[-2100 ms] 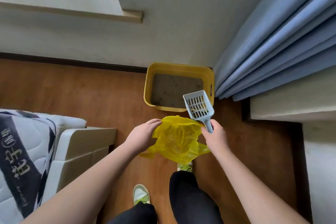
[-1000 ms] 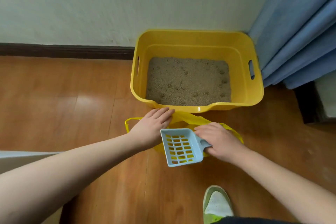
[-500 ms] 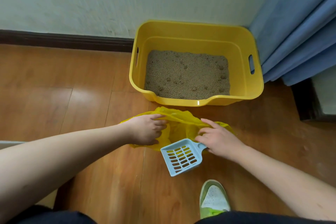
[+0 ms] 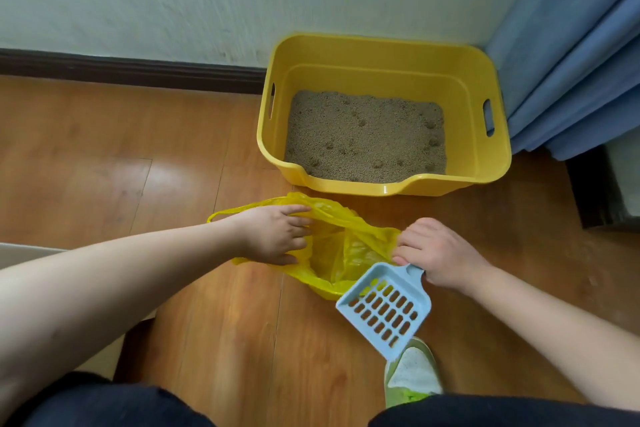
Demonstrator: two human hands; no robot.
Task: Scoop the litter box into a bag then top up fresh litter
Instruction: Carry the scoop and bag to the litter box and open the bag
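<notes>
glossy wood floor (image 4: 104,167), thin shiny plastic bag (image 4: 343,253), grainy litter (image 4: 363,135).

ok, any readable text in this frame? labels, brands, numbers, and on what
None readable.
Yellow litter box: no label or marking shows.
Yellow bag: no print visible.
Blue scoop: no brand or lettering shows.
Green-and-white shoe: no logo legible.

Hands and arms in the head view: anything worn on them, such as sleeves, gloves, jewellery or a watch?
Nothing shows. The left hand and right hand are bare, with no gloves or rings visible. Both forearms are uncovered to the frame edge, with no sleeves, watch or bracelet in sight.
</notes>
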